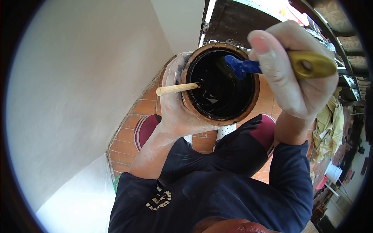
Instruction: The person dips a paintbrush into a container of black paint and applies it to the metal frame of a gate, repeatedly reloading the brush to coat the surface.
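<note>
Black paint fills round rusty can [186,99]; left hand [175,105] wraps its side, right hand [295,73] grip pinching brush [272,65] above rim.

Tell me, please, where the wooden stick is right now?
In the head view, the wooden stick leans on the left rim of the pot, its far end dipped in the black liquid, beside the left hand holding the pot.

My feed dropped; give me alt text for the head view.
The right hand dips a blue-bristled, yellow-handled brush into a round brown pot of black liquid gripped by the left hand; a pale wooden stick rests on its rim.
</note>
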A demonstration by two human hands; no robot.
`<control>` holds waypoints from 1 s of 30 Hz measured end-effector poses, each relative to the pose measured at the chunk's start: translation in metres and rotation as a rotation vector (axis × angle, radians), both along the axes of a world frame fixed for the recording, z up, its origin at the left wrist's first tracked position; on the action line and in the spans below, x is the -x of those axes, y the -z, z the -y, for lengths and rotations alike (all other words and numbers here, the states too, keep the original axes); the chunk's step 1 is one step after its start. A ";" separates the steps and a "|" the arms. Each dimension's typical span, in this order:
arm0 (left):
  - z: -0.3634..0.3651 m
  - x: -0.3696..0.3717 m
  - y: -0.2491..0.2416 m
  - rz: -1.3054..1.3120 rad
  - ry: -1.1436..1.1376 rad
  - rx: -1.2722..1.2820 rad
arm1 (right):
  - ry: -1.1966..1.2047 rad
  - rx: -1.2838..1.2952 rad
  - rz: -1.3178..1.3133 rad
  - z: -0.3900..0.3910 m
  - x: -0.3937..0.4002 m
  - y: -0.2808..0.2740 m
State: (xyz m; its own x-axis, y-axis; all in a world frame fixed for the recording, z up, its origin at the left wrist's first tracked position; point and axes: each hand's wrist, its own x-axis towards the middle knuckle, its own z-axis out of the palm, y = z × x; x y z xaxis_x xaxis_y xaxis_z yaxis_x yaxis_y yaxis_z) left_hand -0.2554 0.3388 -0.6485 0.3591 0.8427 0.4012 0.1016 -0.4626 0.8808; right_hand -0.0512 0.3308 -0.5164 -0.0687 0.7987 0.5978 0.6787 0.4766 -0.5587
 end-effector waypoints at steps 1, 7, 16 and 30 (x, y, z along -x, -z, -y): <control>0.000 0.001 0.000 -0.022 0.002 -0.019 | 0.010 -0.076 0.057 0.001 -0.007 0.002; -0.005 0.006 0.004 -0.074 -0.067 -0.035 | -0.129 -0.061 -0.128 0.014 -0.001 -0.018; -0.011 0.001 0.001 -0.052 -0.117 -0.124 | -0.130 -0.134 -0.216 0.012 0.001 -0.009; -0.009 0.001 -0.011 0.013 -0.058 -0.007 | -0.216 -0.151 -0.315 0.008 -0.005 -0.010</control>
State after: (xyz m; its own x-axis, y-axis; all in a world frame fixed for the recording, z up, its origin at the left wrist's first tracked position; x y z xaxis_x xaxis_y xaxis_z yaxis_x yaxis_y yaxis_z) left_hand -0.2562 0.3477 -0.6378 0.3044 0.8593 0.4110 0.1169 -0.4620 0.8792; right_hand -0.0459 0.3227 -0.5067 -0.0204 0.6879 0.7255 0.3611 0.6818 -0.6362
